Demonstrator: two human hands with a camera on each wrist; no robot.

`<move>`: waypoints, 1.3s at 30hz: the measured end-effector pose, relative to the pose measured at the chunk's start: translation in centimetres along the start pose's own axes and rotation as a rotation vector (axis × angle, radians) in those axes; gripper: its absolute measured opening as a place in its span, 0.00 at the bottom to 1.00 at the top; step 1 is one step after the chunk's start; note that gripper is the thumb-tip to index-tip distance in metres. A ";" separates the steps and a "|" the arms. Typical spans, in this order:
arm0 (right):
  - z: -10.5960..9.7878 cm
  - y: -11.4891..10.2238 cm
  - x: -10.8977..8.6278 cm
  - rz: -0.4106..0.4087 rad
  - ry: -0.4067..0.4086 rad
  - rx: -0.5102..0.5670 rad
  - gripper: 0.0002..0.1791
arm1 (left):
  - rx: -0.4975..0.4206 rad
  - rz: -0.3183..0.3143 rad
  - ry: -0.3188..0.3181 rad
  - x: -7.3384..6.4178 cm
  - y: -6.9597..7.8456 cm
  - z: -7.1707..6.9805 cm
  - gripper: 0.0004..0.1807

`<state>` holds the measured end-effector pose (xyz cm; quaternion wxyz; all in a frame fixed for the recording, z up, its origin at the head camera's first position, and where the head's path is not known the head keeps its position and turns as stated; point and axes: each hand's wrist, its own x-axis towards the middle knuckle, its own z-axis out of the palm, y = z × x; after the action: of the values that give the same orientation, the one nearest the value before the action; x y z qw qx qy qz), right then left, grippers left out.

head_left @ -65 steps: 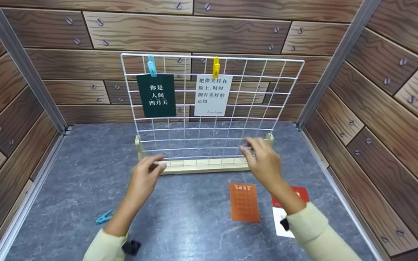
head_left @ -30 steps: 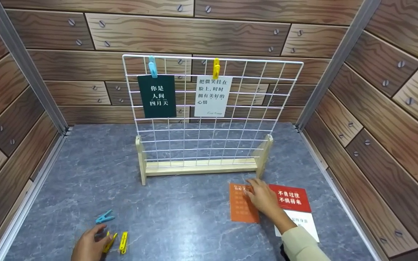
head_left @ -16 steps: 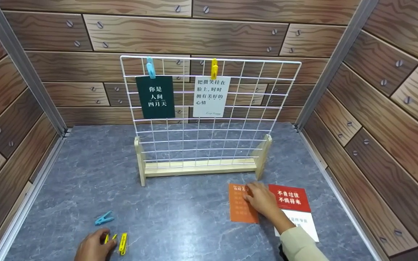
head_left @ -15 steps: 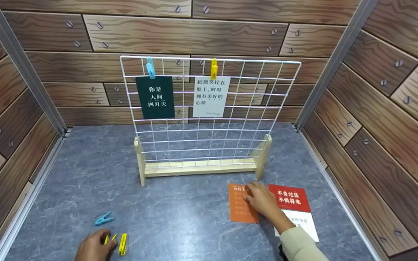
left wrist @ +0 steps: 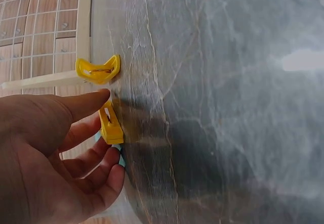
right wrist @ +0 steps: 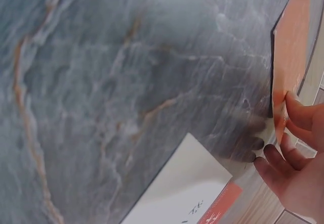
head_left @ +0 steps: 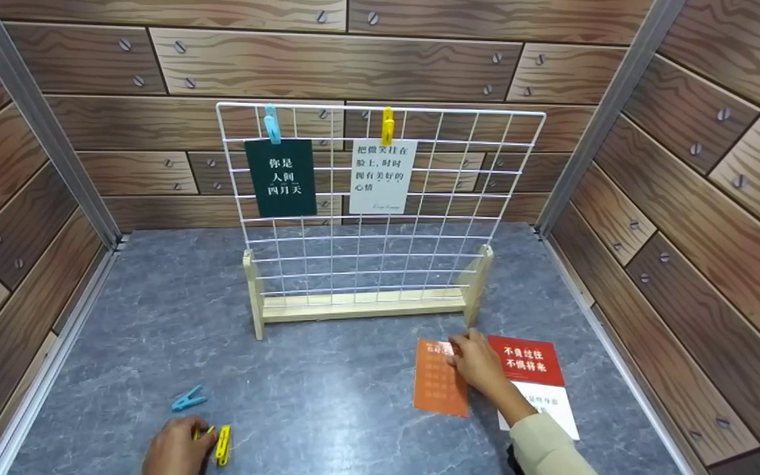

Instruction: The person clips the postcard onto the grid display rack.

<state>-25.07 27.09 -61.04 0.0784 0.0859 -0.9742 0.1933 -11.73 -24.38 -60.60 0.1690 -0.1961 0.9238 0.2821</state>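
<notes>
In the head view my left hand point(head_left: 179, 446) is low on the left, its fingers round a yellow clothespin that they partly hide. The left wrist view shows this yellow clothespin point(left wrist: 111, 125) between thumb and index finger, with a second yellow clothespin point(left wrist: 98, 71) just beyond. A light blue clothespin point(head_left: 189, 398) lies above the hand. My right hand point(head_left: 477, 365) pinches the upper right edge of an orange card point(head_left: 439, 382) between thumb and fingers. In the right wrist view the orange card point(right wrist: 291, 47) is tilted, one edge raised off the grey surface.
A white wire grid point(head_left: 459, 198) stands upright on a wooden base point(head_left: 363, 308). A blue clothespin point(head_left: 272, 125) and a yellow one hold a dark green card point(head_left: 281, 203) and a white card point(head_left: 380, 198) on it. A red card point(head_left: 528, 359) and another white card point(head_left: 555, 415) lie at right.
Both hands came down from beside the grid, the left to the yellow clothespins, the right to the orange card. The orange card has just shifted slightly toward the viewer and tilted.
</notes>
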 end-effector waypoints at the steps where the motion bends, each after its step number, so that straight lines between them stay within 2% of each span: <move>1: -0.1 -0.1 0.0 0.013 -0.008 0.013 0.18 | 0.003 -0.001 0.000 0.0 0.0 0.0 0.14; 7: -0.9 -0.5 0.4 0.089 -0.047 0.100 0.16 | 0.005 0.016 0.004 0.0 -0.3 -0.3 0.11; 13: -2.0 -0.6 0.6 0.097 -0.058 0.181 0.17 | -0.036 0.038 0.041 0.1 -0.4 -1.1 0.14; 17: -2.9 -0.7 0.8 0.083 -0.066 0.247 0.11 | -0.079 0.026 0.081 -0.2 0.0 -1.5 0.14; 21: -3.7 -0.7 0.9 0.102 -0.074 0.367 0.10 | -0.132 0.005 0.107 -0.5 0.6 -2.0 0.14; 26: -4.8 -0.7 0.9 0.153 -0.080 0.479 0.14 | -0.168 -0.013 0.113 -0.8 1.4 -2.3 0.13; 32: -5.9 -0.9 1.1 0.198 -0.052 0.554 0.10 | -0.195 -0.018 0.110 -0.9 2.5 -2.9 0.17; 35: -6.7 -0.9 1.1 0.207 -0.045 0.591 0.09 | -0.197 0.013 0.098 -1.1 3.1 -3.3 0.18; 39: -7.8 -1.0 1.4 0.212 -0.030 0.633 0.09 | -0.215 0.112 0.134 -1.2 4.2 -3.8 0.17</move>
<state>-25.26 29.00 -53.33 0.0131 0.0068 -0.8704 0.4921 -13.34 -23.04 -55.20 0.0688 -0.1798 0.9069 0.3747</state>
